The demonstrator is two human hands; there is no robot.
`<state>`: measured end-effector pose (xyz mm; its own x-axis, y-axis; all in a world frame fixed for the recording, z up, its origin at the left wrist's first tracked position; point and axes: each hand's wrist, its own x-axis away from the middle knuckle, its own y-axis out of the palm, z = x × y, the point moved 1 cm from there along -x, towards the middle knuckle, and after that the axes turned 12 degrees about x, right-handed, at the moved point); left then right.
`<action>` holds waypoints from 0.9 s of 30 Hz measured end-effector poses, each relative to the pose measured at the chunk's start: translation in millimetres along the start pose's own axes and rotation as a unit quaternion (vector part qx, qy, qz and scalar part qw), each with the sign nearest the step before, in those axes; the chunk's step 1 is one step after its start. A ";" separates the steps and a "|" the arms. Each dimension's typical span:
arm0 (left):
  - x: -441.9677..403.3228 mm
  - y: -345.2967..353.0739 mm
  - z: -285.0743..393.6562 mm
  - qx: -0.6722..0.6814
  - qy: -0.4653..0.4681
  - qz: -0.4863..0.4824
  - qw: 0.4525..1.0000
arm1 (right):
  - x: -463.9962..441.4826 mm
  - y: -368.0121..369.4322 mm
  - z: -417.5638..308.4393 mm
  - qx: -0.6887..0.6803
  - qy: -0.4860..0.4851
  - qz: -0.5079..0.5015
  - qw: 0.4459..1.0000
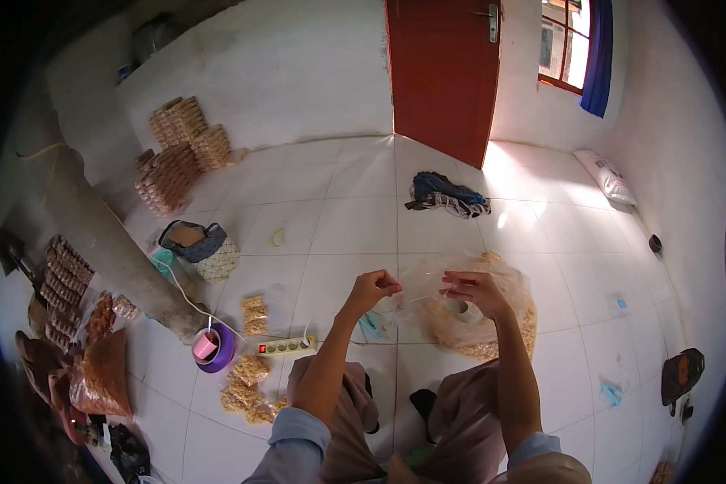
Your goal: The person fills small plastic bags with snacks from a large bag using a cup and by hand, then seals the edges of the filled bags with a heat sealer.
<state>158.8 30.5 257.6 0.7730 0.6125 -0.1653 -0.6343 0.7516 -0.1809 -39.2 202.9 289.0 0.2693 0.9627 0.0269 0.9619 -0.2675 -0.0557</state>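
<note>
My left hand [377, 288] is raised in front of me, its thumb and fingertips pinched together. Whatever thin thing it may hold cannot be made out. Facing it, my right hand [473, 292] has its fingers stretched out and slightly apart, with nothing plainly in them. Below and behind the right hand lies a big clear plastic bag [515, 289] of yellowish snack pieces [476, 348], with a pale round object [458, 306] partly hidden under the hand. A small light-blue piece [371, 326] is on the floor below the left hand.
Left of my legs are filled snack packets [255, 315], more packets [248, 389], a power strip [284, 346] with a cable, and a purple bowl [223, 359] holding a pink mug [206, 345]. A pillar [121, 234] rises beyond. Stacked packs [177, 149], crumpled cloth [448, 195] and a red door [444, 73] are farther back.
</note>
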 end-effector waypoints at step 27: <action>-45.4 96.4 35.7 -0.358 0.109 -0.186 0.909 | 1.9 -32.8 9.6 0.112 -0.044 -0.036 0.992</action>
<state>63.0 83.9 282.3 0.9641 0.2271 -0.1375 -0.2362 0.4972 -0.8348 -70.7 213.9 281.3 0.1852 0.9816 -0.0474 0.9416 -0.1911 -0.2774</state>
